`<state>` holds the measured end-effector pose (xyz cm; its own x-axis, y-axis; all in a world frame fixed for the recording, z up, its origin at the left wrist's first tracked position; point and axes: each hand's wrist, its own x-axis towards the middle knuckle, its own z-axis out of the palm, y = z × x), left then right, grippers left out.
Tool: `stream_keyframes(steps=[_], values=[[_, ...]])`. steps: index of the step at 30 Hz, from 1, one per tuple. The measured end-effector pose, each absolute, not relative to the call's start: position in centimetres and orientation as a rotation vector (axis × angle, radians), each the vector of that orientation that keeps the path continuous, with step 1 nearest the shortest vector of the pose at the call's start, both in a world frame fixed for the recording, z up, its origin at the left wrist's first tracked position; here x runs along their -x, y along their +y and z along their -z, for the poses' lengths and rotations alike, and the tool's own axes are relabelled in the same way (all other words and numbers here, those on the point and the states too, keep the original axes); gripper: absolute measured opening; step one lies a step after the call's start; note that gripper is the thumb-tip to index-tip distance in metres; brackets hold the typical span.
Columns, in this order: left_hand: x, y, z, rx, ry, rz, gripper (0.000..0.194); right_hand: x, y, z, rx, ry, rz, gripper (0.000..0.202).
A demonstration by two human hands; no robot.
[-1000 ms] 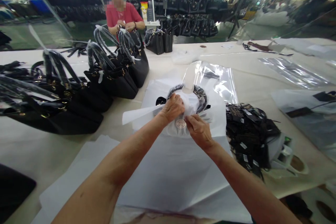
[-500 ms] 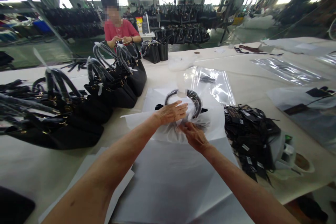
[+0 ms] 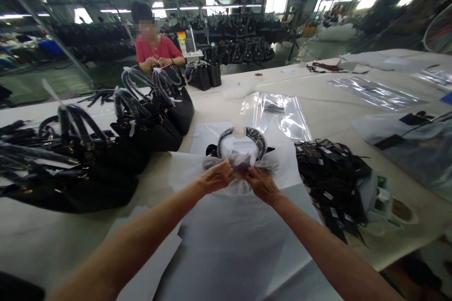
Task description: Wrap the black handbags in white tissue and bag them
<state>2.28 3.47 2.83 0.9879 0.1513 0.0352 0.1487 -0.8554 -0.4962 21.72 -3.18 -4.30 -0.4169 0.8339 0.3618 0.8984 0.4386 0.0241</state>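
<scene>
A wrapped bag handle (image 3: 259, 138) stands up as a ring in the middle of the work table, with white tissue paper (image 3: 282, 169) gathered around its base. My left hand (image 3: 219, 176) pinches the tissue at the near left of the ring. Close to it on the right, my right hand (image 3: 260, 182) grips the same bunched tissue. Black bits of the bag show at both sides of the ring; the rest is hidden under paper. Large pale sheets (image 3: 226, 240) lie beneath my forearms.
Black handbags (image 3: 165, 122) with plastic-wrapped handles line the left. Black tags (image 3: 328, 169) are piled at right beside a white container (image 3: 383, 202). Clear plastic bags (image 3: 293, 120) lie behind. A person in red (image 3: 158, 51) works across the table (image 3: 226, 103).
My left hand has gone from spread flat over the tissue to pinching it, moving down and left. My right hand stays on the tissue. The view has shifted slightly.
</scene>
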Motion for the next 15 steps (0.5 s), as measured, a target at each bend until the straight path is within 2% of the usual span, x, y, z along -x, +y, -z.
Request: stream_keyframes(steps=[7,11,15], values=[[-4.1,-1.1,2.2,2.418,-0.748,0.237,0.038,-21.5,-4.0,5.0,1.487,-2.388,0.334,0.047],[-4.3,-2.1,4.3,2.36,-0.813,0.321,0.039,-21.5,-5.4,5.5,1.475,-2.363,0.319,0.055],[-3.8,-2.5,5.4,2.358,-0.81,0.422,0.045,-22.0,-9.1,6.1,1.476,-2.342,0.288,0.049]])
